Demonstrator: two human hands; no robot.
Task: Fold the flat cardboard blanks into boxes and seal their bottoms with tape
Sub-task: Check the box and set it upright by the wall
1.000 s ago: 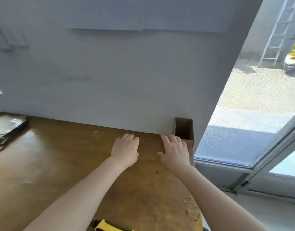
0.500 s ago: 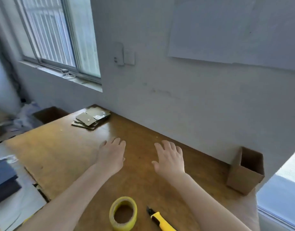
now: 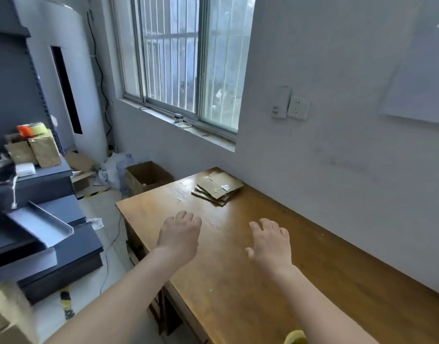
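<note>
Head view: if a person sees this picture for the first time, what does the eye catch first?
First come the two bare hands, the left hand and the right hand, stretched open over the brown wooden table and holding nothing. Next is the stack of flat cardboard blanks at the table's far end, beside the wall. Above it, a big barred window fills the upper middle.

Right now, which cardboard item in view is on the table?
The stack of flat blanks at the far corner of the table. The open box stands on the floor beyond it; the wrapped packages sit on the dark shelf.
</note>
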